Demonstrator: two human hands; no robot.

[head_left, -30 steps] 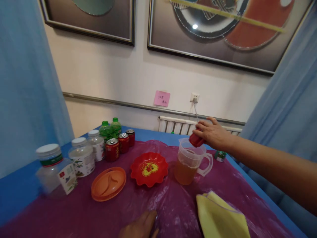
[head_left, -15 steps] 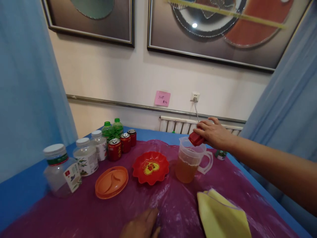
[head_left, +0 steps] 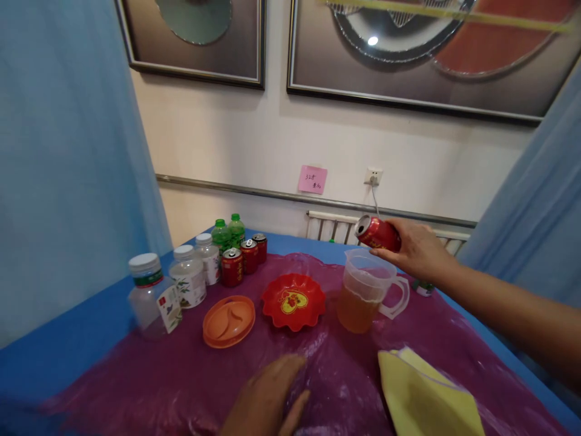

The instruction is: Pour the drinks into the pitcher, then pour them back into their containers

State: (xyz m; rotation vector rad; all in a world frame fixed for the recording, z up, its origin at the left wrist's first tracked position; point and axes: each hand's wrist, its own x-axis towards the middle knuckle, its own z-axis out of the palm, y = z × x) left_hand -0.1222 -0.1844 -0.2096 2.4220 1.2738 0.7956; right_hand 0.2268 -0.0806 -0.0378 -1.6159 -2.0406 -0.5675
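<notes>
Held on its side in my right hand [head_left: 420, 249] is a red drink can [head_left: 379, 234], its opened top tilted up a little to the left. Just below it stands a clear plastic jug [head_left: 359, 306] partly filled with amber liquid, handle to the right. No stream runs from the can. My left hand [head_left: 272, 390] hovers low over the purple plastic sheet [head_left: 177, 381], fingers stretched out and thumb apart, holding nothing. A scalloped red plate [head_left: 297, 321] lies beyond it, left of the jug. Nearby is an orange divided dish [head_left: 229, 322].
On the left stand several white-capped clear jars [head_left: 145, 297], red cans [head_left: 232, 268] and green-capped bottles [head_left: 221, 236]. A folded yellow cloth [head_left: 426, 390] lies at front right. Behind the jug's handle is a small green-and-white object [head_left: 424, 287]. Blue curtains [head_left: 68, 151] hang at both sides.
The can has gone from tipped down over the jug to nearly level and higher. My left hand has come further into view. The whole view has shifted slightly.
</notes>
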